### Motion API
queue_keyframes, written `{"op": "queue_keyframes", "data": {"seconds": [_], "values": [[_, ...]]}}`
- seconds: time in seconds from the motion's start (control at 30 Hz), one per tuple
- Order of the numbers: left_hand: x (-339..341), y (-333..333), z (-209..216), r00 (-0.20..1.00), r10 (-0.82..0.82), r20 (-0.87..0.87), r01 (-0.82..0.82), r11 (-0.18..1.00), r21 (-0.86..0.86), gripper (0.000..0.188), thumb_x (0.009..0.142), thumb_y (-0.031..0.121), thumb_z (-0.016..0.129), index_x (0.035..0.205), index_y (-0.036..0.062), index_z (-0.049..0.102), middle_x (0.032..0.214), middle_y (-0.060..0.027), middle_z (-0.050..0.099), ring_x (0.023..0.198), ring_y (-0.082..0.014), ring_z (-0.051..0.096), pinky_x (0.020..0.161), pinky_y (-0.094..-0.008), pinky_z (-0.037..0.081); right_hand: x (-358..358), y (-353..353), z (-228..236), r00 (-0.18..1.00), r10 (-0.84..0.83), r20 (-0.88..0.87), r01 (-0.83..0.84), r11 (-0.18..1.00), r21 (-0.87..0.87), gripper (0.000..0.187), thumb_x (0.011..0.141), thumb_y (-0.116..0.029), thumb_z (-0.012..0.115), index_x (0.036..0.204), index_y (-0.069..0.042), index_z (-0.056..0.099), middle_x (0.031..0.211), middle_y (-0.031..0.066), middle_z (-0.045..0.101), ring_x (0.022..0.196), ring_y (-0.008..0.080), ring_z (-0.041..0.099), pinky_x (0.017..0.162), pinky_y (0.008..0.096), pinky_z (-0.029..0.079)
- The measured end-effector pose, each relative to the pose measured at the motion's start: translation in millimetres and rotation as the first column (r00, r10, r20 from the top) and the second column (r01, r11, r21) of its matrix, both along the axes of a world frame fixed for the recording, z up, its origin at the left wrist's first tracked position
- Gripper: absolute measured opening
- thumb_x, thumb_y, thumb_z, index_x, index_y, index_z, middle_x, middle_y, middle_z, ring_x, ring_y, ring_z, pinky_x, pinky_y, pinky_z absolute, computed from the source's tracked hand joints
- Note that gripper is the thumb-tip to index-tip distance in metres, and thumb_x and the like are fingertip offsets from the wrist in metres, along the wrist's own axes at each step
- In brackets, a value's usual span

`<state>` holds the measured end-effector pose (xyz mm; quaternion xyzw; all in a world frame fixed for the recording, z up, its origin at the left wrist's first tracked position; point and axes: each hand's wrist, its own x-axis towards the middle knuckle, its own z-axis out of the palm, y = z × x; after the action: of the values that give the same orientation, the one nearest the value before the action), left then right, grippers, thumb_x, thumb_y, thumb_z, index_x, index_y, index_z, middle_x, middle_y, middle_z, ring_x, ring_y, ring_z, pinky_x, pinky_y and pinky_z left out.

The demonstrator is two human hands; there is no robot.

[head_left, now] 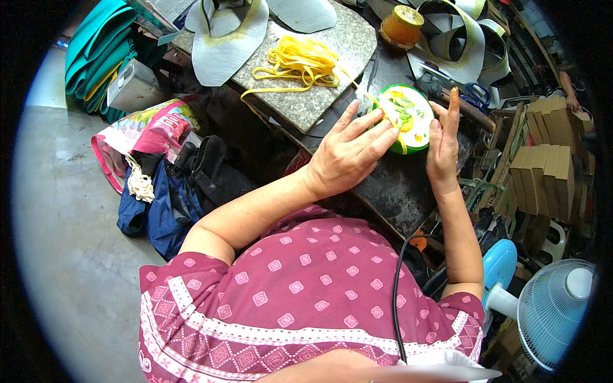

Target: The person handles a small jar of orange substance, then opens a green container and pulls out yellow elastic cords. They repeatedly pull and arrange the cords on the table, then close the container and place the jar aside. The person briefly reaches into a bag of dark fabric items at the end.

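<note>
A round white piece [418,115] with a bright green rim and a fruit-like print is tilted toward me above the dark bench. My right hand [442,150] steadies it at its right edge, thumb in front and index finger pointing up. Across its left side, the fingers of my left hand [351,150] close on a narrow yellow strip [391,119] against the face and rim. That strip trails back to a loose yellow heap [300,60] on a speckled grey slab [348,41]. The fingertips partly hide the strip.
An orange-brown pot [400,29] stands behind the round piece. Blue-handled scissors [477,96] and curved grey-white cut pieces [460,38] lie to the right. More pieces [227,48] cover the far left. Bags [175,185] crowd the bench's left side; a fan [555,313] stands lower right.
</note>
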<state>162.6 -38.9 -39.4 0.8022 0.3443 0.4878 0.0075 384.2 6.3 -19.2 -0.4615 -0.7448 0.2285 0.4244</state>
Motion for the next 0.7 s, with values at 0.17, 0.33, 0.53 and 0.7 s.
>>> {"op": "queue_keyframes", "data": {"seconds": [0.17,0.33,0.53,0.7], "values": [[-2,0,0,0.967,-0.11,0.23,0.13,0.989,-0.073,0.072,0.074,-0.01,0.071,0.139,0.0095,0.049,0.137,-0.0194,0.056,0.127,-0.0403,0.056,0.11,-0.0505,0.045,11,5,17,0.975,0.114,-0.192,-0.152,0.969,-0.196,0.074,0.107,-0.052,0.038,0.16,-0.003,0.021,0.15,0.017,0.048,0.135,0.0242,0.048,0.119,0.0371,0.027],[-6,-8,6,0.975,0.095,0.199,-0.078,0.993,-0.09,0.067,0.077,0.0,0.074,0.136,0.0049,0.045,0.133,-0.0228,0.046,0.125,-0.0463,0.048,0.104,-0.0478,0.046,17,3,39,0.976,0.18,-0.119,-0.202,0.958,-0.204,0.068,0.109,-0.048,0.034,0.158,-0.001,0.028,0.148,0.0197,0.05,0.139,0.0254,0.046,0.118,0.041,0.031],[1,-34,12,0.828,0.109,0.55,0.266,0.787,-0.557,0.062,0.086,0.002,0.071,0.136,0.0004,0.034,0.126,-0.0229,0.057,0.124,-0.0326,0.058,0.106,-0.0411,0.047,-1,-5,44,0.983,0.163,0.084,-0.151,0.98,-0.131,0.058,0.108,-0.036,0.043,0.154,-0.002,0.037,0.15,0.0199,0.049,0.14,0.0276,0.047,0.117,0.0376,0.033],[-4,-18,8,0.769,0.123,0.627,0.326,0.769,-0.55,0.073,0.089,0.001,0.071,0.147,0.0025,0.026,0.147,-0.0208,0.04,0.135,-0.0274,0.049,0.116,-0.0413,0.037,-8,-16,65,0.979,0.076,0.191,-0.034,0.976,-0.213,0.053,0.106,-0.029,0.052,0.154,-0.01,0.042,0.136,0.0193,0.06,0.12,0.0285,0.062,0.102,0.037,0.047]]}}
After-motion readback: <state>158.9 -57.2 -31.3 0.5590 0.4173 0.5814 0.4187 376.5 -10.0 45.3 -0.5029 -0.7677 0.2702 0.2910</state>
